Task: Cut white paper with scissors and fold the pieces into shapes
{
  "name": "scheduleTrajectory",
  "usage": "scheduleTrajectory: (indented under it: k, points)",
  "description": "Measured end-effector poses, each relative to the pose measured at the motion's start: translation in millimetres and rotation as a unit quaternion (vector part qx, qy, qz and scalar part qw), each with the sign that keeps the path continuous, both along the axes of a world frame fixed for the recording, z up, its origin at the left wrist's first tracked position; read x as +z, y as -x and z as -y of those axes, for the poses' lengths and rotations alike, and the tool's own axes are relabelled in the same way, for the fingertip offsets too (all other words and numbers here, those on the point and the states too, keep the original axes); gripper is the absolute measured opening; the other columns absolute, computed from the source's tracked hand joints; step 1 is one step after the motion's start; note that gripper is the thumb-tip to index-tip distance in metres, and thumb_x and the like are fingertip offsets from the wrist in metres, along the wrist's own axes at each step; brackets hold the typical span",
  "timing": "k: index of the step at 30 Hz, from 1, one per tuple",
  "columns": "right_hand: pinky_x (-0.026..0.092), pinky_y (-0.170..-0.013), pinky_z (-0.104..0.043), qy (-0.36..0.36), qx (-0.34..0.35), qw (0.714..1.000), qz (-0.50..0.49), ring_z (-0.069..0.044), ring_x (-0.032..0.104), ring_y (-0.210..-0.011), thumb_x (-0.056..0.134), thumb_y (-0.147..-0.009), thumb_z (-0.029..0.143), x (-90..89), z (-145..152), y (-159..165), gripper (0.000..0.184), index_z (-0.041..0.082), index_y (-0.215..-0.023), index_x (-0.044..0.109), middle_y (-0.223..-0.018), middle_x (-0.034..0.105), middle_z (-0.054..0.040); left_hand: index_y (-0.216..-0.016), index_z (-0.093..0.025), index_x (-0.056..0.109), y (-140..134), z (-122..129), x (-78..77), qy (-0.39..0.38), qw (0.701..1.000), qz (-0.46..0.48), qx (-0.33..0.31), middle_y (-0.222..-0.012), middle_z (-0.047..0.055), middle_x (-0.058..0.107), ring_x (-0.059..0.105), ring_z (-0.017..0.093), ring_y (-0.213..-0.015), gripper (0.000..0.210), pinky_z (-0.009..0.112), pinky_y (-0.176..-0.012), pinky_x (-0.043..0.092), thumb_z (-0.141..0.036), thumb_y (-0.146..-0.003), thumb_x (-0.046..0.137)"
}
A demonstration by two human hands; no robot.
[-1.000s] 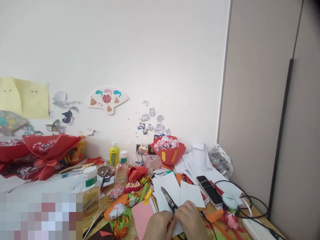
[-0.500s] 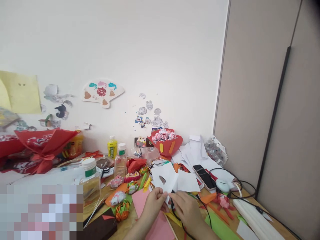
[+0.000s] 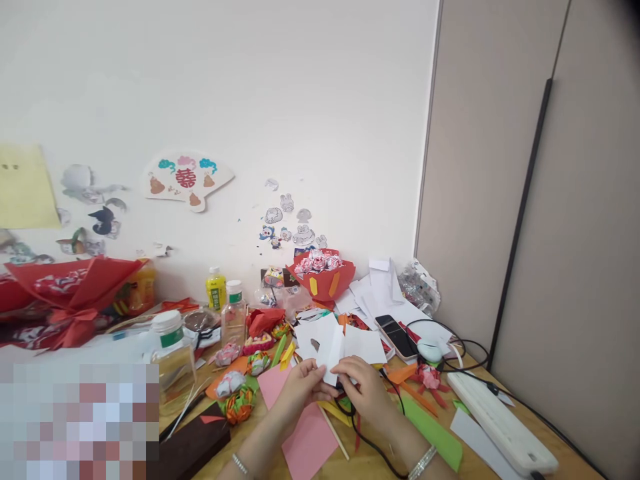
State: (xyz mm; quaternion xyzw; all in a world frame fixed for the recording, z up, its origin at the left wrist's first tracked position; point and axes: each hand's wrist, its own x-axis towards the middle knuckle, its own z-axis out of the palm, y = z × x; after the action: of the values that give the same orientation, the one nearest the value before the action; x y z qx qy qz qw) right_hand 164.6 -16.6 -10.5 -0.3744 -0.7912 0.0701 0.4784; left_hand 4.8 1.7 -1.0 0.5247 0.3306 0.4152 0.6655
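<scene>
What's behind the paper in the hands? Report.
Past the edges of the paper, white sheets and a dark tool tip show. The rest of the tool is covered.

Two hands (image 3: 306, 383), two bracelets (image 3: 423, 463) here! Two clear bottles (image 3: 173, 363), one phone (image 3: 397, 335), one fan (image 3: 173, 185), one white bar (image 3: 500, 420)!

R hand (image 3: 364, 388): pwr strip (image 3: 501, 424) obstructs rt.

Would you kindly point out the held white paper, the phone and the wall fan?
held white paper (image 3: 331, 355): head view, middle of its face
phone (image 3: 397, 337): head view, dark screen
wall fan (image 3: 186, 178): head view, red symbol
</scene>
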Motion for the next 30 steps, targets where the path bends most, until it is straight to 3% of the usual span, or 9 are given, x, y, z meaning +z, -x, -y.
scheduleTrajectory:
  k: [5, 11, 14, 18, 21, 30]
  points:
    - [0.041, -0.074, -0.029, 0.039, 0.003, 0.999, 0.017, -0.019, 0.054, -0.084, 0.058, -0.073, 0.006, 10.7, 5, -3, 0.019, 0.020, -0.083, 0.064, -0.085, 0.066, -0.0026, -0.070, -0.018, 0.043, 0, -2, -6.6, 0.006, 1.000, -0.009, 0.003, -0.053, 0.001, 0.065, 0.065, 0.016, -0.055, 0.038, 0.024, -0.057, 0.047, -0.051, -0.068, 0.063]
    - [0.041, -0.071, -0.028, 0.102, -0.008, 0.993, -0.060, -0.018, 0.055, -0.078, 0.062, -0.073, 0.014, 11.7, 3, -3, 0.005, 0.018, -0.070, 0.062, -0.074, 0.062, -0.0022, -0.072, -0.016, 0.048, -2, 0, -7.4, -0.028, 0.999, -0.036, -0.005, -0.055, 0.002, 0.067, 0.064, 0.015, -0.053, 0.038, 0.025, -0.058, 0.048, -0.052, -0.068, 0.062]
    - [0.041, -0.070, -0.028, 0.132, 0.010, 0.987, -0.087, -0.017, 0.055, -0.075, 0.061, -0.074, 0.019, 10.4, 1, -2, 0.010, 0.018, -0.064, 0.061, -0.071, 0.060, -0.0011, -0.073, -0.016, 0.050, -4, 3, -5.3, -0.033, 0.999, -0.034, -0.003, -0.058, 0.002, 0.068, 0.064, 0.014, -0.054, 0.038, 0.025, -0.058, 0.049, -0.051, -0.068, 0.063]
    - [0.044, -0.062, -0.027, 0.221, 0.030, 0.955, -0.195, -0.016, 0.058, -0.064, 0.059, -0.071, 0.021, 6.9, 0, 1, 0.004, 0.018, -0.070, 0.058, -0.065, 0.058, 0.0015, -0.073, -0.016, 0.050, -7, 8, -0.7, -0.015, 1.000, -0.027, -0.004, -0.069, 0.004, 0.069, 0.064, 0.014, -0.055, 0.037, 0.026, -0.059, 0.049, -0.048, -0.066, 0.066]
    - [0.045, -0.057, -0.027, 0.270, 0.026, 0.926, -0.262, -0.016, 0.059, -0.058, 0.062, -0.068, 0.026, 4.6, -1, 4, 0.011, 0.018, -0.074, 0.057, -0.061, 0.058, 0.0031, -0.074, -0.015, 0.051, -10, 12, 2.6, -0.006, 1.000, -0.028, -0.002, -0.073, 0.004, 0.069, 0.065, 0.014, -0.056, 0.039, 0.026, -0.060, 0.050, -0.047, -0.063, 0.069]
    - [0.045, -0.058, -0.026, 0.231, -0.052, 0.941, -0.242, -0.017, 0.056, -0.059, 0.059, -0.066, 0.022, -13.1, -9, 10, 0.007, 0.018, -0.072, 0.060, -0.062, 0.060, 0.0000, -0.063, -0.018, 0.043, -16, 7, -9.5, 0.016, 0.997, -0.053, 0.048, -0.054, 0.000, 0.064, 0.062, 0.014, -0.048, 0.046, 0.023, -0.050, 0.046, -0.051, -0.051, 0.073]
